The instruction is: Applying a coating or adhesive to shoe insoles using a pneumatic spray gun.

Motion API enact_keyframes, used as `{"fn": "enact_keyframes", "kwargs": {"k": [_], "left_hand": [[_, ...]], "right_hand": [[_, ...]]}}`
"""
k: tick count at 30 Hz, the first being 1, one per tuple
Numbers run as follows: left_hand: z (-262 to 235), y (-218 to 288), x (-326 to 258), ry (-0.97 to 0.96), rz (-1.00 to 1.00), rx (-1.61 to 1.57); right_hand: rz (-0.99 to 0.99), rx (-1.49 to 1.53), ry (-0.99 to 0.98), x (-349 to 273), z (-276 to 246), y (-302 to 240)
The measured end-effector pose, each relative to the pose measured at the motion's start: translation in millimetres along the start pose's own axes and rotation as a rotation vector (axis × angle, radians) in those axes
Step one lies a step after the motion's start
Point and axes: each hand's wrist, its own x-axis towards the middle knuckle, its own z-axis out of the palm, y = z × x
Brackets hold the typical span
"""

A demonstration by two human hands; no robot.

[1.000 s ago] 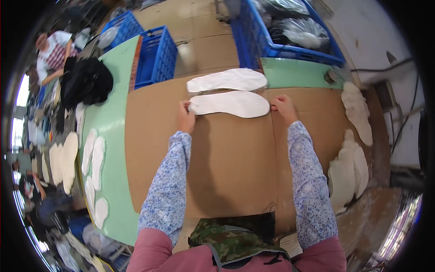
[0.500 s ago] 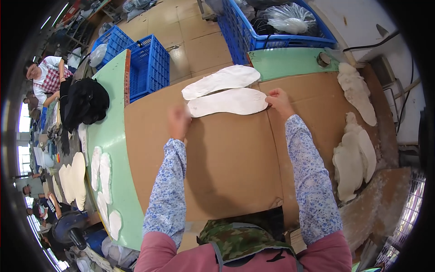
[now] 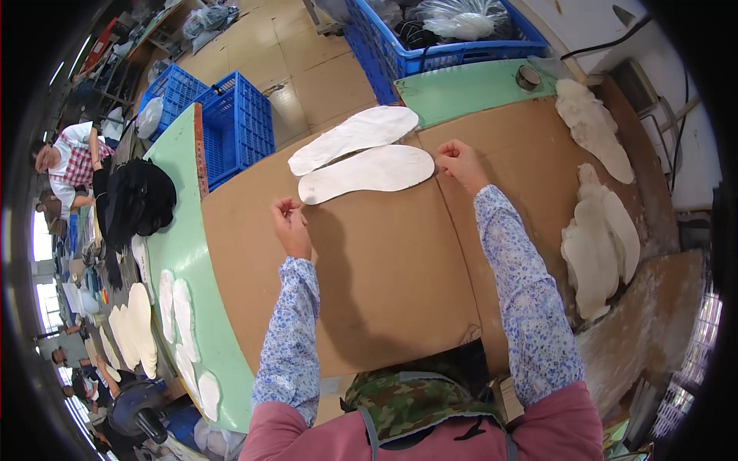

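Two white shoe insoles (image 3: 367,174) lie side by side on a brown cardboard sheet (image 3: 392,284); the farther insole (image 3: 355,138) reaches slightly more to the left. My left hand (image 3: 291,228) is just off the left end of the nearer insole, its fingers loosely curled in with nothing visible in them. Beyond that insole's right end is my right hand (image 3: 461,165), thumb and forefinger pinched together, a small gap from the edge. Both forearms wear blue-flowered sleeves.
Stacked pale insoles (image 3: 596,242) lie along the right side, with more insoles (image 3: 181,319) on the green tabletop at left. Blue crates (image 3: 238,127) stand beyond the table, near a black cloth heap (image 3: 142,196). A small round tin (image 3: 527,77) sits at the far right. A co-worker (image 3: 73,157) is at far left.
Both hands have come away from the ends of the nearer insole. My left hand has drawn down and left; the insole lies in place. The whole view has shifted a little.
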Motion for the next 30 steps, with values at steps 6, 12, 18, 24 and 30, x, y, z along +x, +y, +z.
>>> {"fn": "enact_keyframes", "kwargs": {"k": [6,12,18,24,30], "left_hand": [[37.7,18.9,-51.0,-0.165,0.072,-0.068],[142.3,41.5,-120.7,-0.669,0.105,-0.024],[233.9,61.2,-199.3,-1.139,0.023,0.074],[375.6,16.4,-238.2,-1.104,0.472,0.227],[436.3,9.5,-240.9,-1.057,0.361,0.329]], "right_hand": [[-0.028,0.259,0.337,-16.2,-1.5,-6.2],[-0.097,0.560,0.271,-139.1,-38.1,-22.4],[0.068,-0.030,0.450,-359.8,-90.2,13.4],[0.235,-0.092,0.989,-576.8,-138.0,76.7],[0.302,0.224,1.342,-739.6,-156.1,127.8]]}}
